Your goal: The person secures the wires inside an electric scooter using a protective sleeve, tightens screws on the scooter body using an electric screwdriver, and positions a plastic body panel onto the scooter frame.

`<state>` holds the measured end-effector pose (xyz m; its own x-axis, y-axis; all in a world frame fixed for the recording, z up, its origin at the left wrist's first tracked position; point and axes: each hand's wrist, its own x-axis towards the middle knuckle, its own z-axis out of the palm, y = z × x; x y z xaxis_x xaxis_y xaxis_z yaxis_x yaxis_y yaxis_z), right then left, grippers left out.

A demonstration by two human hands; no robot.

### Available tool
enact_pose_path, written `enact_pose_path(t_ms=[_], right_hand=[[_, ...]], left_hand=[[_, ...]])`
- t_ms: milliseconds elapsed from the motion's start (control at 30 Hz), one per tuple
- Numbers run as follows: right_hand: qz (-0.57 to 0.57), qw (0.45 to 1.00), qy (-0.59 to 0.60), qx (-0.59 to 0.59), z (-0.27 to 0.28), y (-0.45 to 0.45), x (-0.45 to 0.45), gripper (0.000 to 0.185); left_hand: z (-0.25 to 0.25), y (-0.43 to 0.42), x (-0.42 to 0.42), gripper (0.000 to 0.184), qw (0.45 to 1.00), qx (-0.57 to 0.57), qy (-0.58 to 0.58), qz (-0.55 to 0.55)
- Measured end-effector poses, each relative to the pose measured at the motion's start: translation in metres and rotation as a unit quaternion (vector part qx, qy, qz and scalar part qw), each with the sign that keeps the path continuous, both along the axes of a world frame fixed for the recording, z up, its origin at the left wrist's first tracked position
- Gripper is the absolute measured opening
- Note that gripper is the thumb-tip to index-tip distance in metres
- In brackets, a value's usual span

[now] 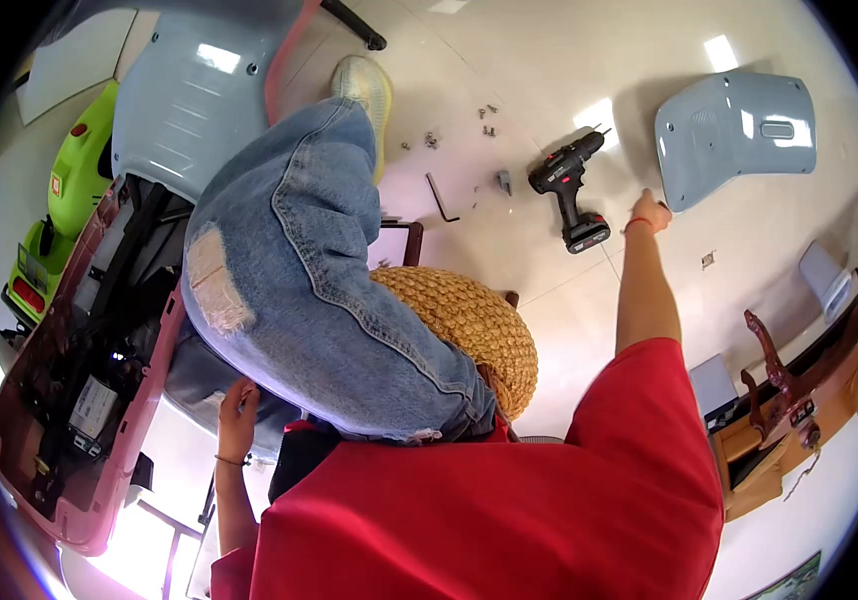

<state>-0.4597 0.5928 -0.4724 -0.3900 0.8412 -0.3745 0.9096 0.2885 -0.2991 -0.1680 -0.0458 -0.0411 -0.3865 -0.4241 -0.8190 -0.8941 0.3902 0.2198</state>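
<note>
My right hand (651,212) is at the lower left corner of a glossy grey-blue panel (739,135), its fingers closed at the panel's edge. To the left of that hand, a black cordless drill (569,190) lies on the floor, its bit pointing up and right. My left hand (238,408) hangs beside my jeans, near the pink vehicle body (164,390); its fingers are loosely curled and slightly apart, and nothing shows in them. The open pink body holds black parts and wiring. A larger grey-blue panel (189,90) adjoins its upper end.
Several small screws (432,140), a hex key (440,198) and a small grey part (504,181) lie on the floor. Beside my legs is a woven stool (479,330). A green toy vehicle (79,180) stands at left, carved wooden furniture (799,390) at right.
</note>
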Motion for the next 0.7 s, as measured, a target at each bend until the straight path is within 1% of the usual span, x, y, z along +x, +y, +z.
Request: enact_pose_path(t_ms=[33, 67, 100, 133, 167, 233, 267, 333, 367, 400, 433, 467, 500, 533, 567, 600, 633, 667, 700], right_hand=[[-0.12, 0.99, 0.003, -0.068, -0.002, 0.018, -0.008, 0.059], [-0.203, 0.925, 0.127, -0.295, -0.02, 0.051, -0.002, 0.062], [-0.295, 0.896, 0.159, -0.292, -0.028, 0.061, -0.009, 0.06], [-0.369, 0.842, 0.197, -0.341, -0.028, 0.067, -0.018, 0.057], [-0.425, 0.769, 0.277, -0.388, -0.027, 0.074, -0.027, 0.053], [-0.45, 0.656, 0.358, -0.488, -0.028, 0.089, -0.038, 0.048], [-0.452, 0.655, 0.353, -0.492, -0.033, 0.095, -0.039, 0.048], [-0.429, 0.687, 0.402, -0.427, -0.05, 0.122, -0.043, 0.045], [-0.442, 0.677, 0.443, -0.388, -0.052, 0.134, -0.05, 0.043], [-0.44, 0.637, 0.466, -0.428, -0.06, 0.163, -0.052, 0.038], [-0.441, 0.619, 0.45, -0.468, -0.043, 0.177, -0.058, 0.028], [-0.357, 0.63, 0.446, -0.526, -0.059, 0.221, -0.06, 0.034], [-0.327, 0.648, 0.46, -0.511, -0.01, 0.2, -0.068, 0.036], [-0.339, 0.599, 0.443, -0.574, 0.013, 0.208, -0.068, 0.042], [-0.321, 0.566, 0.463, -0.602, 0.018, 0.223, -0.068, 0.046], [-0.288, 0.554, 0.468, -0.626, 0.017, 0.249, -0.067, 0.046], [-0.305, 0.555, 0.499, -0.591, 0.047, 0.234, -0.065, 0.042], [-0.28, 0.562, 0.494, -0.601, 0.055, 0.248, -0.06, 0.039], [-0.251, 0.55, 0.455, -0.653, 0.079, 0.243, -0.047, 0.036]], left_hand=[[-0.001, -0.001, 0.004, 0.03, 1.0, 0.004, 0.002, 0.009], [-0.003, -0.005, 0.012, 0.03, 1.0, 0.006, 0.005, 0.002], [-0.001, 0.003, 0.004, 0.03, 1.0, -0.002, 0.012, -0.005], [0.0, 0.002, 0.005, 0.031, 1.0, -0.001, 0.008, -0.011], [-0.001, 0.002, 0.008, 0.031, 1.0, 0.0, 0.003, -0.015], [0.0, 0.003, 0.008, 0.031, 1.0, -0.001, 0.006, -0.015], [0.002, 0.003, 0.008, 0.032, 1.0, 0.006, 0.009, -0.016], [0.004, 0.011, -0.002, 0.032, 1.0, -0.002, 0.013, -0.028], [0.007, 0.014, -0.006, 0.032, 0.999, -0.008, 0.019, -0.042], [0.004, 0.013, -0.002, 0.031, 0.999, -0.012, 0.028, -0.037], [0.0, 0.012, 0.001, 0.031, 0.999, -0.002, 0.036, -0.021], [0.001, 0.015, -0.003, 0.03, 0.999, -0.001, 0.034, -0.006], [-0.002, 0.014, -0.001, 0.03, 0.998, -0.005, 0.049, -0.035], [-0.007, 0.01, 0.006, 0.03, 0.997, -0.005, 0.058, -0.055], [-0.007, 0.011, 0.003, 0.03, 0.997, -0.013, 0.043, -0.063], [-0.009, 0.008, 0.006, 0.031, 0.995, -0.007, 0.056, -0.079], [-0.009, 0.008, 0.005, 0.031, 0.994, 0.0, 0.07, -0.084], [-0.01, 0.005, 0.008, 0.03, 0.995, 0.016, 0.084, -0.05], [-0.012, 0.004, 0.012, 0.03, 0.994, 0.036, 0.098, -0.015]])
